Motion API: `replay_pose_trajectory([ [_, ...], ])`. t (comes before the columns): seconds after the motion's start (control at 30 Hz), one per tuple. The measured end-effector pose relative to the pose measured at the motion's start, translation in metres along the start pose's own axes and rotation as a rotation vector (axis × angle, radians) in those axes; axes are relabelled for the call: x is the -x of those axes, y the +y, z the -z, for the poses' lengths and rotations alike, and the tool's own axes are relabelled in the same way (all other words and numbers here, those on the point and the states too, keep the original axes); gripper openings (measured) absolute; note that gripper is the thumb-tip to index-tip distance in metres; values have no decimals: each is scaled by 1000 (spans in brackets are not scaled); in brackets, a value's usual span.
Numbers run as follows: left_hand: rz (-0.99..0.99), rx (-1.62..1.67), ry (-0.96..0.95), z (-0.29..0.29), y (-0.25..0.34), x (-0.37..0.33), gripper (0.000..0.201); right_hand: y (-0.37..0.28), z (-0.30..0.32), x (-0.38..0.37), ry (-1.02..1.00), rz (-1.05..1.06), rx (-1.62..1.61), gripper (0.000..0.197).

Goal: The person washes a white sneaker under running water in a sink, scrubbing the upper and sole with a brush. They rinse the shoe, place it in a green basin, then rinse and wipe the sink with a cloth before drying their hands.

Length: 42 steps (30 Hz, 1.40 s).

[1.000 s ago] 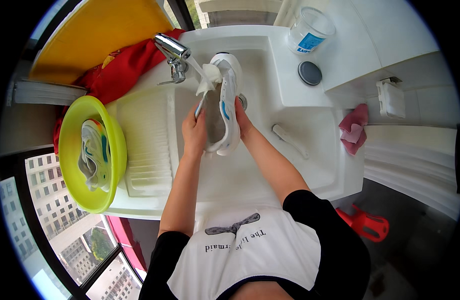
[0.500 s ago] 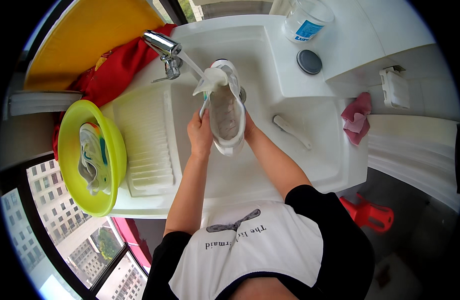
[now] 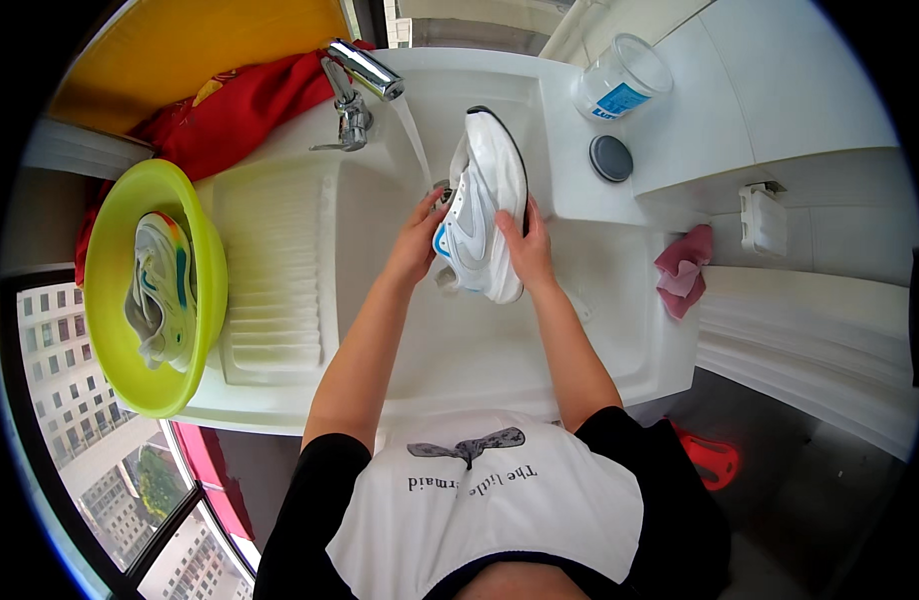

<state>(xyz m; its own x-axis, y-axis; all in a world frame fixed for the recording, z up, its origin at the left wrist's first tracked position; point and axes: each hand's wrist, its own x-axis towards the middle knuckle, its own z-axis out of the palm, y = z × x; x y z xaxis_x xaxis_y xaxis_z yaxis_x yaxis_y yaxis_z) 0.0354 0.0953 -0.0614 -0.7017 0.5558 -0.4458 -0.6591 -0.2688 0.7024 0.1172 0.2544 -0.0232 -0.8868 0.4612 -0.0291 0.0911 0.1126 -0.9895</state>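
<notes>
A white sneaker [image 3: 490, 190] with a blue accent and dark sole edge is tipped onto its side over the white sink [image 3: 380, 345]. My right hand [image 3: 528, 250] grips it at the sole side, thumb across the upper. At the opening side, my left hand [image 3: 417, 238] is closed on the shoe's edge, its fingertips partly hidden. Water runs from the chrome tap [image 3: 368, 72] and falls just left of the shoe, apart from its upper. The shoe's inside is turned out of sight.
On the left, a yellow-green basin [image 3: 215, 300] holds another sneaker [image 3: 165, 290], beside a ribbed washboard [image 3: 280, 270]. A brush [image 3: 580, 306] lies mostly hidden behind my right forearm. A clear jar [image 3: 620, 85], dark round lid [image 3: 611, 158] and pink cloth [image 3: 684, 270] sit at right.
The sneaker has been rolled from opening-up onto its side and moved right, out of the water stream. My right hand now shows on its sole side. The whole view has shifted slightly.
</notes>
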Motion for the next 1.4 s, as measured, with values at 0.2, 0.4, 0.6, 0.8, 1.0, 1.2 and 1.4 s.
replay_pose_trajectory([
  [0.2,-107,463,-101,-20,0,-13,50,-59,12,20,-77,206,511,80],
  [0.4,-115,490,-176,-16,36,-3,69,-48,17,23,-161,167,424,77],
  [0.6,-322,212,73,-22,34,-12,63,-36,-1,28,-127,-151,40,70],
  [0.8,-474,-615,483,-29,44,-27,53,-39,-7,18,-50,-338,-137,57],
  [1.0,-51,-106,173,-32,71,-40,76,-36,-9,10,-119,-429,-275,56],
  [1.2,-227,-485,219,6,54,-99,84,-29,-15,2,-143,-252,-190,55],
  [1.4,14,-109,1,-29,113,-48,80,-23,-16,-17,-297,-566,-573,66],
])
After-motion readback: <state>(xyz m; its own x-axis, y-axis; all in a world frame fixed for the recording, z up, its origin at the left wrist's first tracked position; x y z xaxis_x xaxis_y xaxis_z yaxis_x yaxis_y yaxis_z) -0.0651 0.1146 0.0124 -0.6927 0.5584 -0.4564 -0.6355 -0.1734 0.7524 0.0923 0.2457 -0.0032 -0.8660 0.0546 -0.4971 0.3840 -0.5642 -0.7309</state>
